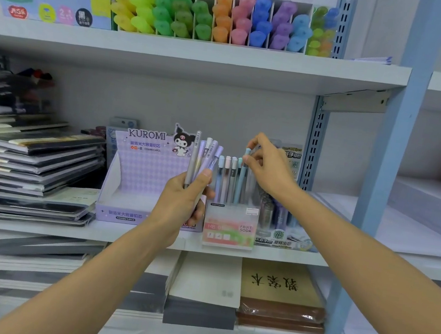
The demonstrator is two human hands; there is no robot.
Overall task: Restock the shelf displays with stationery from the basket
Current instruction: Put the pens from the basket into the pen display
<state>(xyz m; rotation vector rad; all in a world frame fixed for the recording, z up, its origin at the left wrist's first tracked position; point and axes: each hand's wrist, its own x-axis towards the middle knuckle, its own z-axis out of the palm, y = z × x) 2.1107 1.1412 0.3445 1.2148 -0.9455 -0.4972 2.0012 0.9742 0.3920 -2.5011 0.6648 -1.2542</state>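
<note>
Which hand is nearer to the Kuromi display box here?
Left. The left hand, gripping a bunch of pens, overlaps the Kuromi display box at its right end. The right hand pinches a blue pen above the Fruit Soda box, farther right.

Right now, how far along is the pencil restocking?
Partly done. A few pastel pencils already stand in the Fruit Soda box. The right hand pinches a blue pencil at that box; the left hand grips a bunch of purple and grey pencils not yet shelved. The Kuromi box looks nearly bare. The basket is out of view.
</note>
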